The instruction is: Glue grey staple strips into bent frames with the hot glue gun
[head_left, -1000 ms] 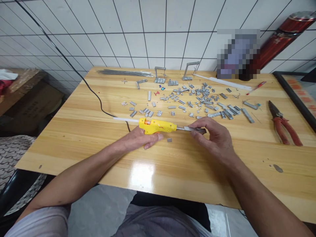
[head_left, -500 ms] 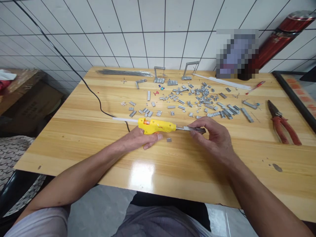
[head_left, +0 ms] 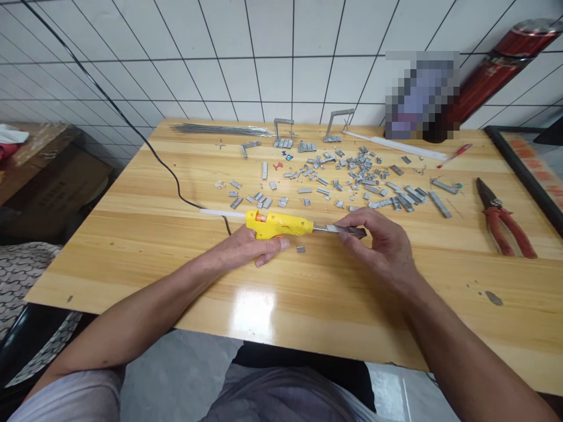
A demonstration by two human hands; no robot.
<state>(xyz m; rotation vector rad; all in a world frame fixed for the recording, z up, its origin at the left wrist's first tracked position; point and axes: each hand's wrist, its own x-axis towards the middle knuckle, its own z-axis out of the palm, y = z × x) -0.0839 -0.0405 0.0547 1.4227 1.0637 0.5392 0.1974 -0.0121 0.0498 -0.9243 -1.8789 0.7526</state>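
Observation:
My left hand (head_left: 259, 246) is wrapped round the handle of a yellow hot glue gun (head_left: 281, 224), its nozzle pointing right. A white glue stick (head_left: 223, 213) juts from the gun's rear end. Between thumb and fingers, my right hand (head_left: 382, 240) pinches a strip of grey metal staples (head_left: 347, 230). The nozzle tip meets the strip's left end; whether glue is coming out is too small to tell. Just below the gun a small grey staple piece (head_left: 301, 249) lies on the wooden table (head_left: 185, 316).
Many staple pieces (head_left: 363, 167) are scattered behind my hands. Small frames built from strips (head_left: 284, 132) stand near the wall, beside thin metal wires (head_left: 220, 129). Red-handled pliers (head_left: 501, 220) lie at right. A red thermos (head_left: 497, 76) stands behind. A black cord (head_left: 165, 161) crosses the left side.

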